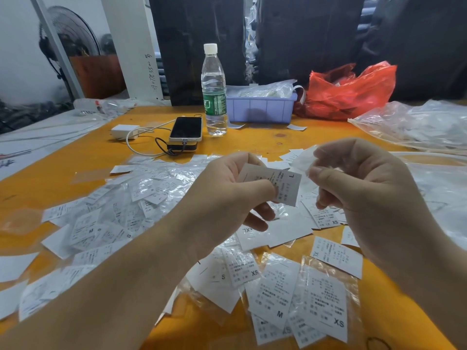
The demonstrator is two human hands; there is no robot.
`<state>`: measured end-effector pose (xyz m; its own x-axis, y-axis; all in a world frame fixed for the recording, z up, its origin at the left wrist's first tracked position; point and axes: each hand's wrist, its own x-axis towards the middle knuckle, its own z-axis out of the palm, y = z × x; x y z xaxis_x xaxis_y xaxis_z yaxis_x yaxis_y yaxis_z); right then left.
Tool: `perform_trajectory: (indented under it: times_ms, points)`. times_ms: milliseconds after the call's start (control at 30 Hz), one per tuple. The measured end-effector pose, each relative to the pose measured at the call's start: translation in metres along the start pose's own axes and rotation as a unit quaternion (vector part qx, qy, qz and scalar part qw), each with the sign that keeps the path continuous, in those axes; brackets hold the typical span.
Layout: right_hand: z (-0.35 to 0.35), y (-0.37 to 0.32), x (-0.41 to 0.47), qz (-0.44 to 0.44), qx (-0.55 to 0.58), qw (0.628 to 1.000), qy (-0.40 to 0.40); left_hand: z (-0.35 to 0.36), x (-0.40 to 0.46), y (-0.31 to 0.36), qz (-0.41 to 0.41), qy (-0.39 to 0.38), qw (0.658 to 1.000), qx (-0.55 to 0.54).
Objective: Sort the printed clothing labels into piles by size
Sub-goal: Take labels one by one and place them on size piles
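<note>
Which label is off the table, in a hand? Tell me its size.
The L label, pinched in the left hand. Every other label lies on the orange table.

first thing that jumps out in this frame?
The two hands at centre: the left hand pinches a white label marked L, the right hand pinches a scrap of clear film. Below them, labels litter the orange table. Behind stand a water bottle and a red bag.
</note>
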<state>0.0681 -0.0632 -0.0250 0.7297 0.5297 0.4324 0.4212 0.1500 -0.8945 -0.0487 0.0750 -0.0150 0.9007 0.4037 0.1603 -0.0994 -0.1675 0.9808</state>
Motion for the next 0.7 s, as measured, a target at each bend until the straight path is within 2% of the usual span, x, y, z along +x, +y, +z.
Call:
perform_trajectory:
  times_ms: [200, 700]
  points:
    - [-0.0011, 0.0004, -0.0005, 0.003, -0.022, 1.0, 0.01, 0.0013, -0.0014, 0.0019, 0.021, -0.005, 0.999, 0.024]
    - [-0.0016, 0.0004, -0.0006, 0.006, -0.054, 0.998, 0.024, 0.0019, -0.003, 0.0037, 0.014, 0.0, 0.999, 0.043]
